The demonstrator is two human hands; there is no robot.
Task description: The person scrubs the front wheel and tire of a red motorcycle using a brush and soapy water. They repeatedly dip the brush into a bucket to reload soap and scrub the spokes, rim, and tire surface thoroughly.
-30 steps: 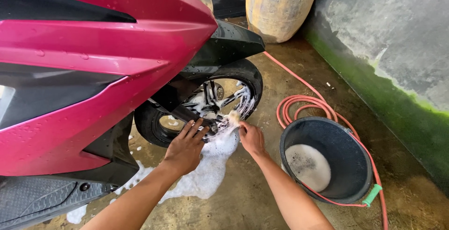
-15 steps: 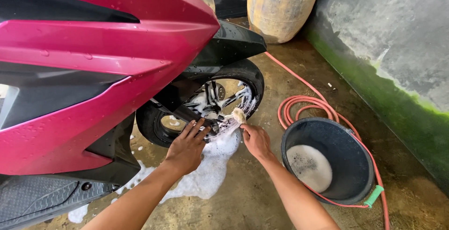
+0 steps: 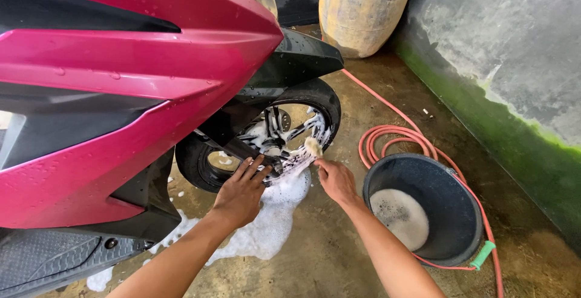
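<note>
We find no packages, labels, signs or screens anywhere in this view. Nothing here bears a printed face or a display. That closes our entry under this heading.

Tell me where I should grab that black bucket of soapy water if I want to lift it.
Judging by its pose, take the black bucket by its wire handle's green grip, which lies against the near right rim. Come from above on that side with the right hand; the red hose curls round the far side and down the right.
</note>
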